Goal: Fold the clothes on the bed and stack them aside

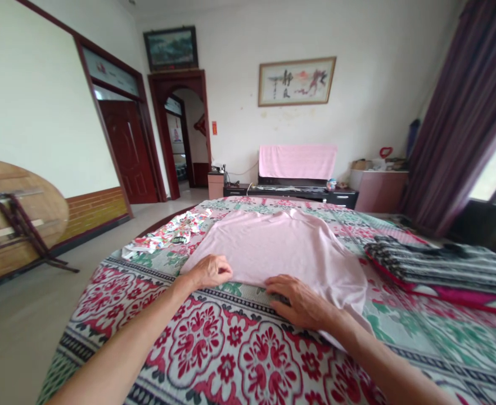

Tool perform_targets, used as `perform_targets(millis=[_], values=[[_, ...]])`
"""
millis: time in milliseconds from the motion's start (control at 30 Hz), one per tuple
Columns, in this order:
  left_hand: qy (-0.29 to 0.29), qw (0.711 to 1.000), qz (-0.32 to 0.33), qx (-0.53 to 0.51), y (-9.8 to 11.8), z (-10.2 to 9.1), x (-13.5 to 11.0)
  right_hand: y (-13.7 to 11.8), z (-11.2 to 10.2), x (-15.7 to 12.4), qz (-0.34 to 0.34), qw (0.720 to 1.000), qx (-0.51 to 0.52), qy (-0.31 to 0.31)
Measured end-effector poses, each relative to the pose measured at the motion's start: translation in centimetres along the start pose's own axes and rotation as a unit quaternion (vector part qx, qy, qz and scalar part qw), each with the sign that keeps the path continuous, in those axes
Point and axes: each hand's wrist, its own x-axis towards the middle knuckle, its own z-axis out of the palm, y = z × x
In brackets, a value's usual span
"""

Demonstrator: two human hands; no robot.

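A pale pink garment [282, 247] lies spread flat on a bed covered with a red, green and white floral sheet [214, 349]. My left hand [209, 271] rests at the garment's near left corner with its fingers curled onto the hem, pinching the cloth. To its right, my right hand [299, 302] lies flat along the near edge of the pink garment, fingers stretched out and pointing left.
A colourful printed cloth [170, 235] lies bunched at the bed's far left. A folded striped blanket [437, 267] sits on the right side. A folded round table [16, 216] leans against the left wall. A low cabinet with a pink towel [297, 160] stands behind the bed.
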Motion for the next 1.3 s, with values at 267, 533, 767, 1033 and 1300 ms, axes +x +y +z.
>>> perform_targets(millis=[267, 533, 767, 1033, 1300], values=[[-0.004, 0.999, -0.038, -0.010, 0.3, -0.3, -0.2, -0.3, 0.4, -0.2, -0.005, 1.000, 0.009, -0.012], [-0.009, 0.997, -0.068, -0.021, 0.5, -0.1, 0.1, -0.1, 0.6, -0.4, -0.009, 1.000, 0.010, 0.001], [-0.037, 0.998, -0.027, -0.049, 0.8, 0.2, 0.2, -0.2, 0.0, -0.2, -0.027, 0.999, 0.045, -0.011], [-0.043, 0.996, -0.077, -0.028, 0.9, 0.6, 0.4, 6.9, -3.3, -2.8, 0.295, 0.943, -0.140, 0.066], [-0.047, 0.994, -0.096, -0.028, 0.7, 0.8, 0.4, 9.0, -3.5, -5.9, 0.455, 0.873, -0.175, -0.023]])
